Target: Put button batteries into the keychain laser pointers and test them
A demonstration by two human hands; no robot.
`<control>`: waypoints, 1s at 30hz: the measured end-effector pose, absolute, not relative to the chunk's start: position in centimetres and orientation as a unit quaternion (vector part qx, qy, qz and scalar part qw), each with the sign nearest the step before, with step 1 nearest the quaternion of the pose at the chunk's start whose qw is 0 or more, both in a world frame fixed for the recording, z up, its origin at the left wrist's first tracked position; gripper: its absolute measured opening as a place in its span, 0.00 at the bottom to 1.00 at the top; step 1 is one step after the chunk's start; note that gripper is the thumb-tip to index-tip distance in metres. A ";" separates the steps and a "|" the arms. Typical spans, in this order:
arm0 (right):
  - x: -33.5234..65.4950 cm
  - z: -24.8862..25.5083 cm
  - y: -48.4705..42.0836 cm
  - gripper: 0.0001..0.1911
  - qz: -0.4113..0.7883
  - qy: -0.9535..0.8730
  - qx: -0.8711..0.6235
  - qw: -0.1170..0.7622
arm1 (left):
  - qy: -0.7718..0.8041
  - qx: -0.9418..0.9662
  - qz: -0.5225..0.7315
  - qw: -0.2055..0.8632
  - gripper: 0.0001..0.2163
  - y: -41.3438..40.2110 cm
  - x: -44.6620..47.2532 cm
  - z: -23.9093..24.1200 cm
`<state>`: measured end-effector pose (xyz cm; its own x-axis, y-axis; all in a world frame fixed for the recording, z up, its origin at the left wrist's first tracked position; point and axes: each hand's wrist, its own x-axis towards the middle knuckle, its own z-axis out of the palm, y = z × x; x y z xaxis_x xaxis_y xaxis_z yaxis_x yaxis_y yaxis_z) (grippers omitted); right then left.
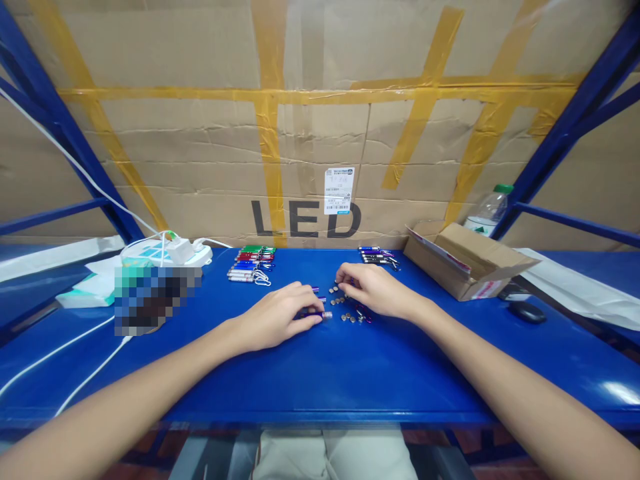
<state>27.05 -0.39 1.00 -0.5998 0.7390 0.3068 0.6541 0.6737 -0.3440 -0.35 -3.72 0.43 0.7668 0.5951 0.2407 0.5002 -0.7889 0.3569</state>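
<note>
My left hand [283, 313] rests on the blue table, thumb and fingers closed around a slim purple penlight tube [326, 315] whose silvery end points right. Two more purple tubes [321, 299] lie just beyond its fingertips. Across from it, my right hand [375, 287] is curled with its fingertips low over small round button cells [345, 318]. Its thumb and index finger come together at the edge of these cells; what is between them is too small to make out. Purple parts with metal clips [367, 317] lie partly hidden below the right palm.
Rows of keychain penlights [253, 263] in green, red, blue and silver lie back left; darker ones [375, 255] lie back right. An open cardboard box [470, 257], a bottle [490, 210] and a black mouse [527, 312] stand right. A power strip [200, 253] with white cables sits left.
</note>
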 end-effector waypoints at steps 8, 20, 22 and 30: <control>27.2 2.6 -1.7 0.14 0.273 -0.882 -0.351 0.157 | 0.368 0.843 0.274 0.280 0.10 -3.5 -0.1 0.5; 27.1 2.8 -2.1 0.20 0.302 -0.894 -0.324 0.070 | 0.342 0.852 0.220 0.328 0.10 -3.4 -0.1 0.2; 27.1 2.5 -2.0 0.18 0.296 -0.896 -0.319 0.082 | 0.339 0.854 0.221 0.327 0.11 -3.3 -0.1 0.1; 26.8 2.3 -2.1 0.16 0.265 -0.902 -0.325 0.098 | 0.340 0.853 0.226 0.326 0.10 -3.4 -0.1 0.1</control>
